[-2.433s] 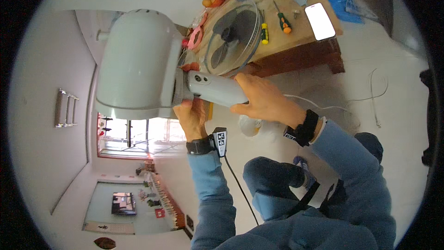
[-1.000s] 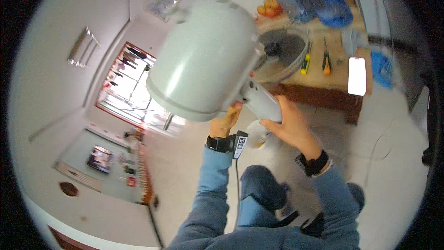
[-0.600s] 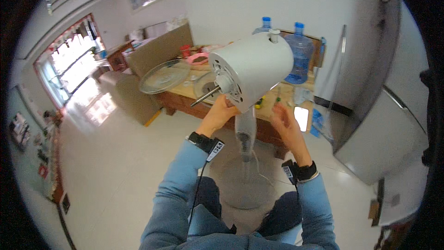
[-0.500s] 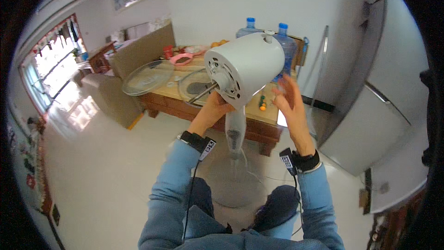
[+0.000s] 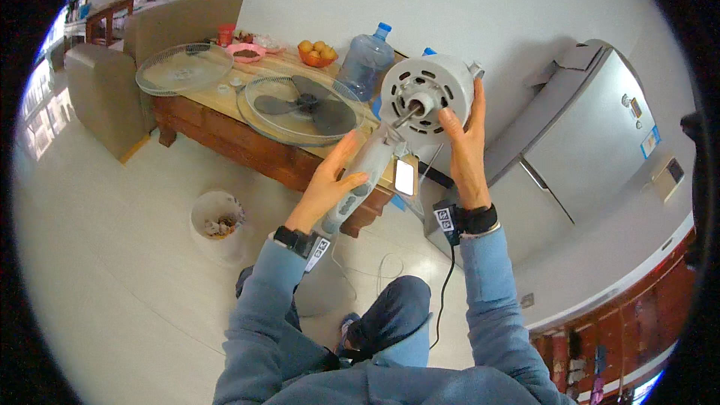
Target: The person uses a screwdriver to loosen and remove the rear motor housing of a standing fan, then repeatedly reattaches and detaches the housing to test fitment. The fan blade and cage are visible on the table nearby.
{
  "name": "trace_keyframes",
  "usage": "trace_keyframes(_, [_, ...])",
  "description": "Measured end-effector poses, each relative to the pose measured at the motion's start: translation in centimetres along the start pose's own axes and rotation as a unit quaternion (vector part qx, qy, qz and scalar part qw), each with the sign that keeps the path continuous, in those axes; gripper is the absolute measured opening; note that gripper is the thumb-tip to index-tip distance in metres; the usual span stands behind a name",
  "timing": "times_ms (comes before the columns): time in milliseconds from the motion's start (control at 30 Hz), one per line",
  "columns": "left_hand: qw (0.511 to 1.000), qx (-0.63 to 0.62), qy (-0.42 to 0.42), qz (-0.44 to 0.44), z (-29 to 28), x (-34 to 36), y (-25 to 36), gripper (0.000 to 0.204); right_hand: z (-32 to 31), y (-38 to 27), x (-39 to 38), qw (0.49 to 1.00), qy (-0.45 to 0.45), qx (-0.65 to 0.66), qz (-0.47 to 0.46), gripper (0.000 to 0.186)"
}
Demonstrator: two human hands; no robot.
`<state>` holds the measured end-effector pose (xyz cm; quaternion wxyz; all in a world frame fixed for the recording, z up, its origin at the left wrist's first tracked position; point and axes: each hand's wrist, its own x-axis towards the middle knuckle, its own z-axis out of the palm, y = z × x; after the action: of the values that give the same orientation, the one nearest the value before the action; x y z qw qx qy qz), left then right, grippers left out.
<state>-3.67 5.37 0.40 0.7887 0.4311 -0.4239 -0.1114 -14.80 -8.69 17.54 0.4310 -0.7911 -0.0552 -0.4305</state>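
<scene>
A standing fan without its blades leans in front of me. Its white motor housing (image 5: 450,71) has a slotted front facing me, with a bare metal shaft (image 5: 407,114) poking out. My right hand (image 5: 470,150) grips the housing's right side, thumb on the front face and fingers along the side. Lower down, my left hand (image 5: 315,191) holds the grey column (image 5: 377,154), its thumb lying across the front near the control panel. On the table, dark fan blades (image 5: 334,115) lie on a round wire grille (image 5: 262,124). Another grille (image 5: 180,79) rests at the table's left end.
The wooden table (image 5: 217,139) also bears a bowl of round yellow fruit (image 5: 317,52), a pink dish (image 5: 246,53) and a large blue water bottle (image 5: 365,64). A white bin (image 5: 217,221) stands on the floor at left. At right is a grey fridge (image 5: 592,135). A thin cord trails below.
My left hand has shifted from under the housing down to the column. My right hand, free before, now holds the housing. The fan has tilted, its front face turning toward me.
</scene>
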Motion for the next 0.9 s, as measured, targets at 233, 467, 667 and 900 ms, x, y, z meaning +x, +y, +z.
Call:
trace_keyframes(233, [0.977,-0.069,0.129,-0.153,-3.8,-6.3,-5.8,0.068,0.1,-0.1,0.2,1.0,-0.018,-0.008,0.009,0.095])
trace_keyframes(467, [0.965,-0.099,0.157,-0.186,-3.6,-6.8,-7.4,0.049,-0.5,0.3,-0.4,1.0,-0.017,0.009,0.024,0.092])
trace_keyframes(667, [0.964,-0.109,0.175,-0.17,-3.7,-5.6,-8.6,0.044,-0.9,1.5,-0.8,0.996,0.03,0.048,0.068,0.077])
trace_keyframes(900, [0.952,-0.081,0.243,-0.168,-4.9,-5.8,-8.1,0.035,0.9,2.3,-2.2,0.996,0.074,0.05,0.027,0.059])
